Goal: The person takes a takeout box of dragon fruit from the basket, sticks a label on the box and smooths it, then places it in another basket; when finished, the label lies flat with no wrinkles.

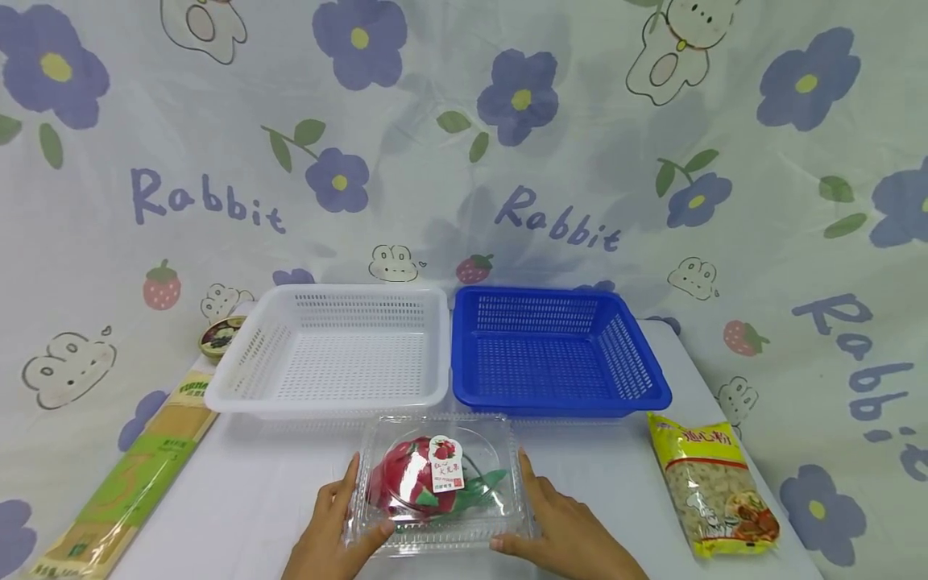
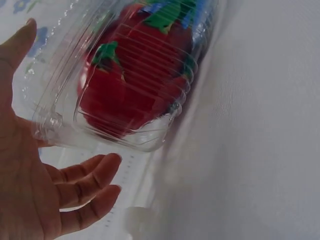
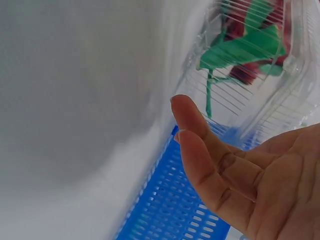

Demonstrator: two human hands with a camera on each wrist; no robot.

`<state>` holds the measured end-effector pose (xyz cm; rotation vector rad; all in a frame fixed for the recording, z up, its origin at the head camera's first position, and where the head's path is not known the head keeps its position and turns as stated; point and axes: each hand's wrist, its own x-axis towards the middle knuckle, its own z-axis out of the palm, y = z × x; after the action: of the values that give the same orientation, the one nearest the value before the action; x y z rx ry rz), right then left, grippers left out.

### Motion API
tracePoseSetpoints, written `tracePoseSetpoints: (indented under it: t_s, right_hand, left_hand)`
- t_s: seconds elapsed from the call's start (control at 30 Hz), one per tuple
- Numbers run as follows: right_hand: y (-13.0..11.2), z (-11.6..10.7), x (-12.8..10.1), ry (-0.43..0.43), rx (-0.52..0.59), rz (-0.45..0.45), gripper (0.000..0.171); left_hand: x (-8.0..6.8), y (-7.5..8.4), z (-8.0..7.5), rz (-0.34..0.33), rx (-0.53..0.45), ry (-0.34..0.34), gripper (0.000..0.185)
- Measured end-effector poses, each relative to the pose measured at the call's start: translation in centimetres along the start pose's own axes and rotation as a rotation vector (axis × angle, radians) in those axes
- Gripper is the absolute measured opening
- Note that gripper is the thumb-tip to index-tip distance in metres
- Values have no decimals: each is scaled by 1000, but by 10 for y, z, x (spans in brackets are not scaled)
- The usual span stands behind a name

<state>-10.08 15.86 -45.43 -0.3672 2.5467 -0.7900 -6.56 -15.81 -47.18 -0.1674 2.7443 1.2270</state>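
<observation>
A clear plastic clamshell box stands in the middle of the head view, close to me. Red fruit with green leaves shows through its lid, beside a white label. My left hand holds the box's left side, thumb at the near edge and index finger along the side. In the left wrist view its other fingers curl loosely below the box. From the right side, my right hand holds the box, thumb over the near corner. In the right wrist view, two fingers extend near its underside.
Behind the box stand a white basket and a blue basket, side by side. A long noodle pack and a round tin lie at left. At right lies a yellow food bag. Patterned cloth hangs behind.
</observation>
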Motion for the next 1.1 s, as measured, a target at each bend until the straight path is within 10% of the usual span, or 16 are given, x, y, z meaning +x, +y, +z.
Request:
tracePoseSetpoints:
  t_s: [0.5,1.1]
  right_hand:
    - [5,10,7,-36,57,6,122]
    - [9,13,6,-80,166,-46,119]
  left_hand:
    - [7,0,7,-43,81,-60,130]
    - [6,-3,12,119,23,50,132]
